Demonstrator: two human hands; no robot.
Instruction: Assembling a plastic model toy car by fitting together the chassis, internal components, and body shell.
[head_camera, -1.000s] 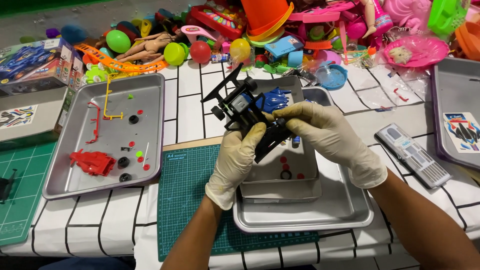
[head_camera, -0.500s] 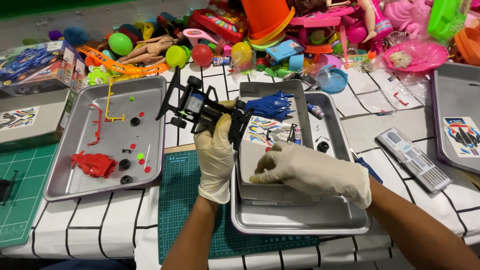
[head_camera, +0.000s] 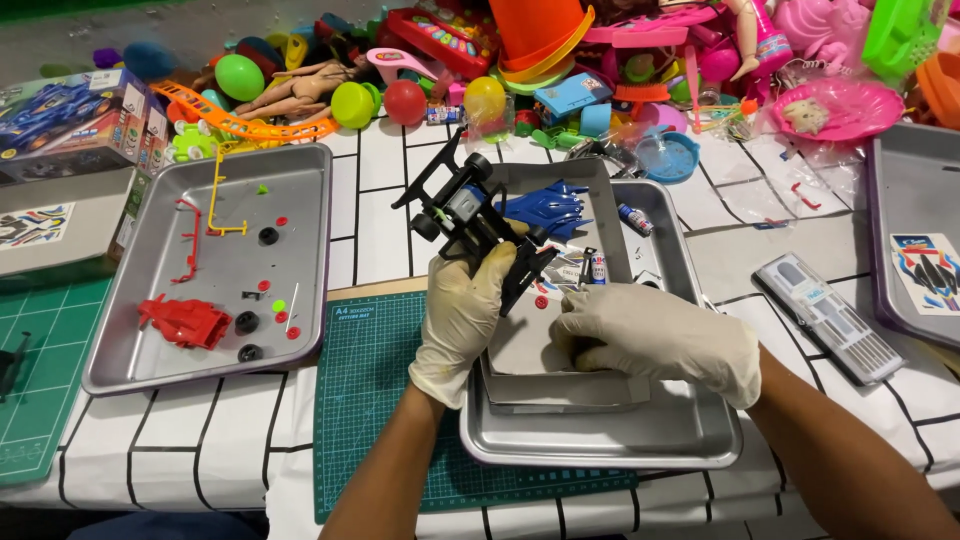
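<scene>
Black toy chassis (head_camera: 478, 225) is now raised in left hand (head_camera: 462, 318) fingers, clearing the tray (head_camera: 600, 440) where right hand (head_camera: 655, 340) fingers are pressed flat, holding nothing.

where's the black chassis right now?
Head view, centre: the black chassis is in the left hand, raised over the steel tray, beside the blue car body.

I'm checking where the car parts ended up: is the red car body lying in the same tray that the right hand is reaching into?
No, the red car body lies in the left tray, while the right hand rests in the middle tray.
</scene>
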